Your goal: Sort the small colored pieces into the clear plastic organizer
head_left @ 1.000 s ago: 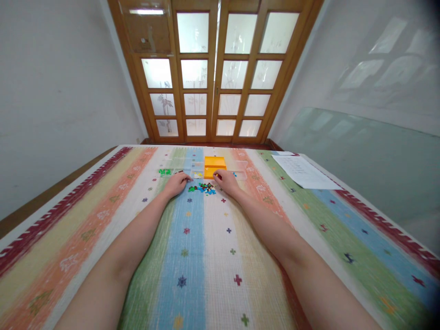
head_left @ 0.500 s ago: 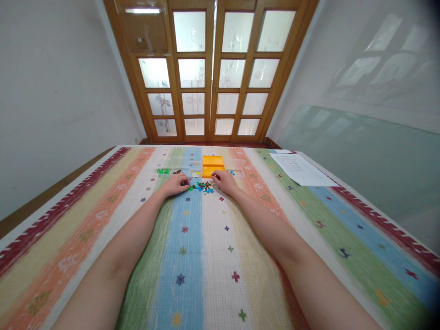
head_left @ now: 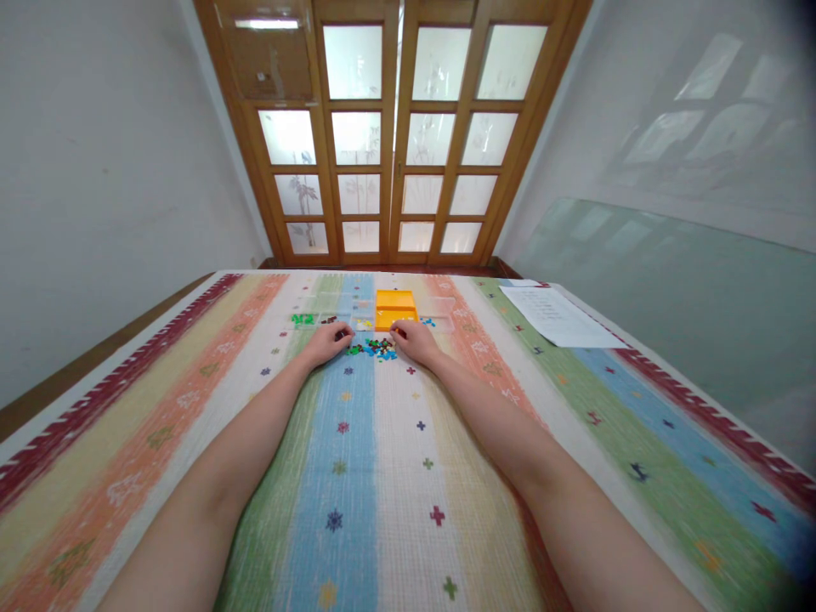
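Note:
A loose pile of small coloured pieces (head_left: pixel 377 348), green, blue, brown and yellowish, lies on the tablecloth between my hands. My left hand (head_left: pixel 330 340) is at the pile's left edge, its fingers pinched together; whatever they hold is too small to make out. On the pile's other side, my right hand (head_left: pixel 413 338) is closed in a pinch, just in front of the yellow box (head_left: pixel 395 300). Clear plastic trays flank this box. In the left tray sit green pieces (head_left: pixel 303 320), brown pieces (head_left: pixel 328 320) and yellow pieces (head_left: pixel 364 324); blue pieces (head_left: pixel 428 322) are in the right one.
The table has a striped, patterned tablecloth (head_left: pixel 408 493). White paper sheets (head_left: pixel 558 315) lie at the far right. Beyond the table stands a wooden door with glass panes (head_left: pixel 435 64); a glass sheet (head_left: pixel 650 280) leans along the right wall.
My right hand has shifted slightly left and down, towards the pile. My left hand has barely moved and stays pinched.

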The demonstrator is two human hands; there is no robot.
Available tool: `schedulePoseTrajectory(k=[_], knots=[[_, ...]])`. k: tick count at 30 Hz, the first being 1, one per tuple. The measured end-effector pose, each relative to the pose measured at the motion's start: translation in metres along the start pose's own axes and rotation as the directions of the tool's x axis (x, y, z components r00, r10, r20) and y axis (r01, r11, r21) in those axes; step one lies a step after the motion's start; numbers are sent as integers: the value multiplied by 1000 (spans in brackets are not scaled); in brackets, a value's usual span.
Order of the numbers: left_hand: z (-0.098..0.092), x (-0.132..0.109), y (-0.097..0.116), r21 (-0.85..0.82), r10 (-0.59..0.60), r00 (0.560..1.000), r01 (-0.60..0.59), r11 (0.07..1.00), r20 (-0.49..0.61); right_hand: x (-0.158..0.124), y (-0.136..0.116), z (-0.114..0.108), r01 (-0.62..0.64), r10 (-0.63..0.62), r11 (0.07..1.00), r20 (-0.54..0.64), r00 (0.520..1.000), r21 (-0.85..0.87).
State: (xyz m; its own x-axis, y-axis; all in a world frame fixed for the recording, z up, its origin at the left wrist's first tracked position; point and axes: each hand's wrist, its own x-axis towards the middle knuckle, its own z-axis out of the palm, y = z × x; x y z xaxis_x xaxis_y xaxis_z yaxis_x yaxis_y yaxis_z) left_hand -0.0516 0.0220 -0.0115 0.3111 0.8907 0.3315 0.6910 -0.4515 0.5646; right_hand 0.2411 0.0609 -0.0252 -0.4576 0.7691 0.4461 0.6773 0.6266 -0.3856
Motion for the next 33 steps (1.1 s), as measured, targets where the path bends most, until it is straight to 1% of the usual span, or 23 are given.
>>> schedulePoseTrajectory(k=[3,6,9,12,14,15,18,20,22,26,33], knots=[[1,2,-8,-19,-87,988,85,996,-126,0,-1,-1,-4,4,1000,4,1000,7],[-1,5,-20,-58,-158,953,147,987,-260,-1,-2,-2,6,-6,1000,7,1000,30],[-8,5,-31,-96,-232,892,211,973,-389,-1,-3,-3,4,-5,999,14,1000,36],[-16,3,-44,-126,-319,809,296,947,-493,-1,-4,-3,-15,15,999,24,1000,28],[-20,1,-54,-133,-366,759,352,927,-538,-1,-5,-3,-25,24,999,29,999,21],[-22,1,-59,-136,-381,741,371,919,-552,-1,-5,-3,-27,26,999,30,999,19],[-26,-1,-73,-147,-411,706,406,902,-577,-2,-6,-3,-25,25,1000,29,999,17],[-26,-1,-77,-163,-437,688,428,889,-579,-2,-6,-3,-25,25,1000,31,999,12],[-26,-1,-78,-186,-465,680,444,877,-567,-2,-7,-3,-25,25,1000,33,999,7],[-25,-1,-72,-206,-468,700,429,879,-540,-2,-8,-4,-23,22,1000,36,999,13],[-27,-3,-66,-110,-415,732,427,897,-540,-3,-7,-2,-7,6,1000,29,1000,28]])
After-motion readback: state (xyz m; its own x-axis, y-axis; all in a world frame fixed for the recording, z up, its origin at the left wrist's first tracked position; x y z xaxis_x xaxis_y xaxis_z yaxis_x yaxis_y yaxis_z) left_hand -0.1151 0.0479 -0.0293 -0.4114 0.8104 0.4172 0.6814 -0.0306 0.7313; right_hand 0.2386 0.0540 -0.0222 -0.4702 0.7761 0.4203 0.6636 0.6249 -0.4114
